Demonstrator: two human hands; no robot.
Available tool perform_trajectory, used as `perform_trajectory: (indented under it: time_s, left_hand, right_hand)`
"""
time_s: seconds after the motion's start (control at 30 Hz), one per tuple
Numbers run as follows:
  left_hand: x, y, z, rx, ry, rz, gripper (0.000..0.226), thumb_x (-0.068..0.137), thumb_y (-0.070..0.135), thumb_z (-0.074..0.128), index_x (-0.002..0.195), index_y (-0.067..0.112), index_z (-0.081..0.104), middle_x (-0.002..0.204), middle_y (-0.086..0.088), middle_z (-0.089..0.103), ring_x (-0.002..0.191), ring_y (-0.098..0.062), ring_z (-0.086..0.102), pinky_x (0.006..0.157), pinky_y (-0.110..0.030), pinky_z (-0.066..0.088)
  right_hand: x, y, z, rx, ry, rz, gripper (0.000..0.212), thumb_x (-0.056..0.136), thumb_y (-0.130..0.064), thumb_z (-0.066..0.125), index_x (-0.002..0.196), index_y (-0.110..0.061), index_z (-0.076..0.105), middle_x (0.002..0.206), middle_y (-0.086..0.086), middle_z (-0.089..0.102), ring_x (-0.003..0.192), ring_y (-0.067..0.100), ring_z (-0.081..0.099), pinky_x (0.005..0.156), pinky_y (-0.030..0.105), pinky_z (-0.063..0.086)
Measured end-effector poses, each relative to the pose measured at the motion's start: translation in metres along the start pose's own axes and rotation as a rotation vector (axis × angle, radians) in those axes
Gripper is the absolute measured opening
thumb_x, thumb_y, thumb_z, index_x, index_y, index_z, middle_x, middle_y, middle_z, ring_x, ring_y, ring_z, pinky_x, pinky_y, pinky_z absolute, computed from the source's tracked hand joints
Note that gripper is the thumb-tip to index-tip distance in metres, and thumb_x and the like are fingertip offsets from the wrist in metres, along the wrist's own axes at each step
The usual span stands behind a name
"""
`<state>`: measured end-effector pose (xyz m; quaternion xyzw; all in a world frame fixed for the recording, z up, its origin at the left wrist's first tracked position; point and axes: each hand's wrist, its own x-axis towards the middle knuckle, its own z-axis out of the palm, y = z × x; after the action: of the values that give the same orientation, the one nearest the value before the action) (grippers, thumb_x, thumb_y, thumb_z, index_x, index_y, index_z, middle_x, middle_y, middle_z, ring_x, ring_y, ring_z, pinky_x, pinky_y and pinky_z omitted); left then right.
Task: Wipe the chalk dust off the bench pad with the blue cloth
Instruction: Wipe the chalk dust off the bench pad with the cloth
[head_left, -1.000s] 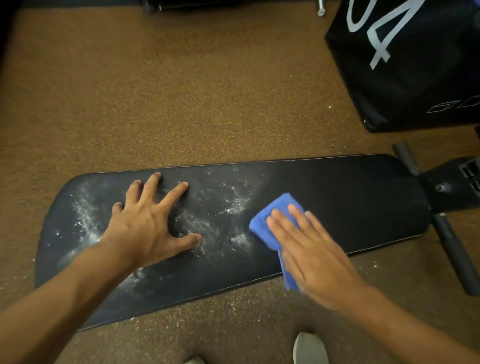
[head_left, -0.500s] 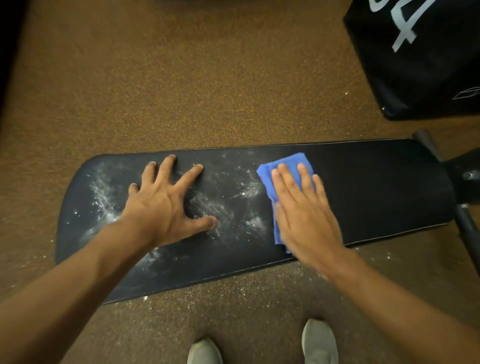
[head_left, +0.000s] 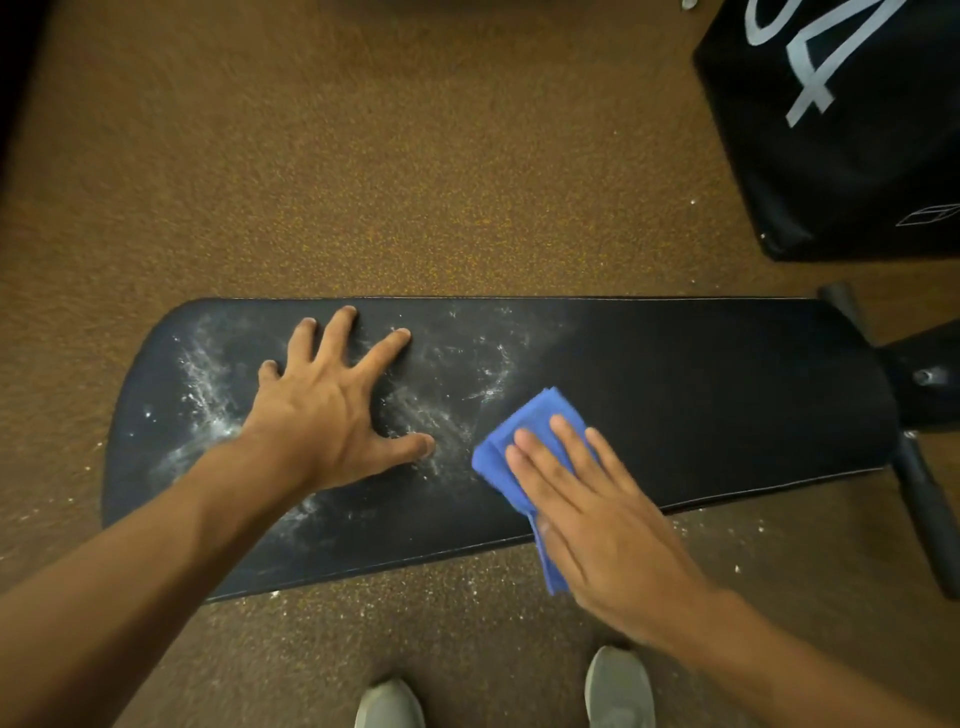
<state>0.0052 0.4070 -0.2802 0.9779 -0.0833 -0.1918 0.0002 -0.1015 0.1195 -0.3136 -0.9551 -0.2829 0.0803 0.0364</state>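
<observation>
The left hand (head_left: 332, 410) lies spread flat on the black bench pad (head_left: 701, 395). At its 3 o'clock, the right hand (head_left: 597, 514) presses the blue cloth (head_left: 511, 452) down with straight fingers. White chalk dust (head_left: 208, 395) covers the pad's left half, maybe thinner near the cloth.

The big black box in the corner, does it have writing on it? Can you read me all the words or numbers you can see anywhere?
"4": a large pale numeral on the black box; the character before it is cut off by the picture's edge, so I cannot read it.
A small outlined box drawing near the same box's lower edge: a sign, no letters.
Nothing readable on the bench pad, blue cloth or shoes.
</observation>
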Motion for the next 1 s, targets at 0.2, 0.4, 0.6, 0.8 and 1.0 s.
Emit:
perform_trajectory:
  time_s: [0.2,0.4,0.6,0.8,1.0]
  left_hand:
    - [-0.001,0.002,0.0,0.005,-0.012,-0.004,0.117,0.056,0.101,0.039,0.154,0.052,-0.002,0.165,-0.004,-0.005,0.15,-0.037,0.002,0.113,-0.065,0.032]
    - [0.0,0.001,-0.004,-0.007,-0.035,-0.013,0.118,0.057,0.1,0.043,0.154,0.053,-0.005,0.165,-0.003,-0.008,0.151,-0.036,-0.001,0.114,-0.065,0.03]
    - [0.0,0.001,-0.001,-0.001,-0.031,-0.005,0.117,0.056,0.101,0.039,0.154,0.052,-0.004,0.165,-0.003,-0.006,0.151,-0.037,0.001,0.113,-0.065,0.032]
    - [-0.001,0.001,-0.004,-0.005,-0.03,-0.013,0.117,0.057,0.1,0.042,0.154,0.052,-0.004,0.165,-0.003,-0.007,0.151,-0.036,0.0,0.114,-0.064,0.031]
    - [-0.001,0.004,-0.003,-0.017,-0.047,-0.015,0.117,0.059,0.099,0.044,0.154,0.052,-0.004,0.165,-0.002,-0.008,0.152,-0.037,-0.001,0.115,-0.066,0.028]
  right_hand:
    - [0.019,0.034,-0.008,0.019,0.037,0.204,0.058,0.104,-0.03,0.028,0.16,-0.015,0.024,0.167,0.004,0.027,0.156,0.03,0.013,0.123,0.053,0.018]
    - [-0.005,0.001,-0.002,0.024,0.004,-0.055,0.059,0.106,-0.03,0.03,0.162,-0.015,0.019,0.17,0.001,0.016,0.157,0.027,0.005,0.125,0.049,0.011]
    - [0.041,0.018,-0.009,0.03,0.04,0.227,0.058,0.104,-0.029,0.03,0.16,-0.014,0.025,0.167,0.004,0.026,0.156,0.032,0.014,0.123,0.054,0.018]
    - [-0.009,0.003,-0.002,-0.012,-0.017,-0.122,0.062,0.106,-0.03,0.035,0.162,-0.016,0.016,0.17,0.0,0.014,0.157,0.026,0.004,0.125,0.049,0.01]
    - [0.043,0.003,-0.007,0.04,0.055,0.203,0.059,0.103,-0.028,0.03,0.16,-0.014,0.024,0.167,0.004,0.025,0.156,0.033,0.012,0.123,0.055,0.016]
